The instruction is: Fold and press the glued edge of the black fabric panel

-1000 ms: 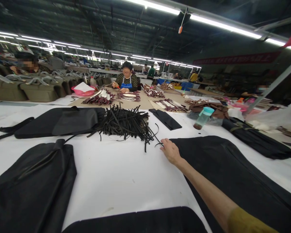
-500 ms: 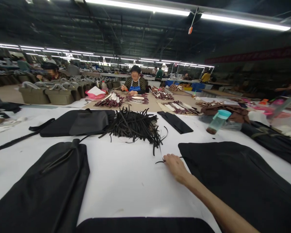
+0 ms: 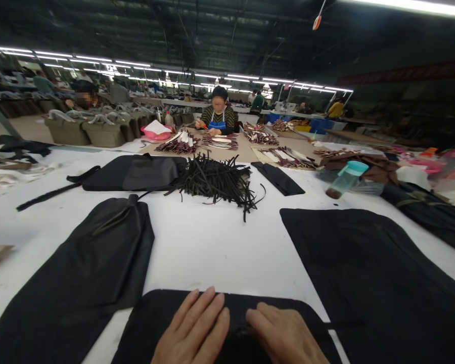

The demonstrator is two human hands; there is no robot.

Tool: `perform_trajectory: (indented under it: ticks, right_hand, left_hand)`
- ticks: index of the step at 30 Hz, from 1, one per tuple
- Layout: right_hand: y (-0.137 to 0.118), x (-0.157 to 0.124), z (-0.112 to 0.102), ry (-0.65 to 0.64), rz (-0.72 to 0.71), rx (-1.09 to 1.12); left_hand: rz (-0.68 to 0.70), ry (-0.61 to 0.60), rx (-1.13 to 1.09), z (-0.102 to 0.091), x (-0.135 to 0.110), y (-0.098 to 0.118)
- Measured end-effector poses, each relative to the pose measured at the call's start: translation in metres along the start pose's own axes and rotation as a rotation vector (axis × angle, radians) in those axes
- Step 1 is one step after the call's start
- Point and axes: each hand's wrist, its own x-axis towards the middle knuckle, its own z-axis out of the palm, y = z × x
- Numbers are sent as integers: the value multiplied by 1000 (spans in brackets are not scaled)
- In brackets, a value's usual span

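Observation:
My left hand (image 3: pixel 191 328) lies flat, fingers stretched out, on a black fabric piece (image 3: pixel 144 323) at the near edge of the white table (image 3: pixel 220 242). Just to its right, my right hand (image 3: pixel 284 336) rests on the same piece with its fingers curled over a thin black strip (image 3: pixel 343 323) that runs out to the right. A loose pile of several more black strips (image 3: pixel 216 182) sits farther back in the middle of the table.
Large black fabric panels lie to the right (image 3: pixel 364 263) and left (image 3: pixel 91 273). Behind are a folded black stack (image 3: pixel 136 172), a small black piece (image 3: pixel 278 178) and a teal-capped bottle (image 3: pixel 345 178). A seated person (image 3: pixel 218 114) works at the far table.
My right hand drew back from the strip pile to the near fabric piece, bringing a strip with it. My left hand came into view and lies on the piece. The view tilted down.

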Motion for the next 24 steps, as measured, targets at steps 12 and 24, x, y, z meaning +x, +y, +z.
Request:
perform_trajectory:
  ticks: [12, 24]
  right_hand:
    - [-23, -35, -3, -242, 474, 494]
    - [13, -85, -14, -475, 744, 1477]
  left_hand:
    - [-1080, -681, -1100, -18, 9, 39]
    - [-1045, -812, -1119, -11, -9, 37]
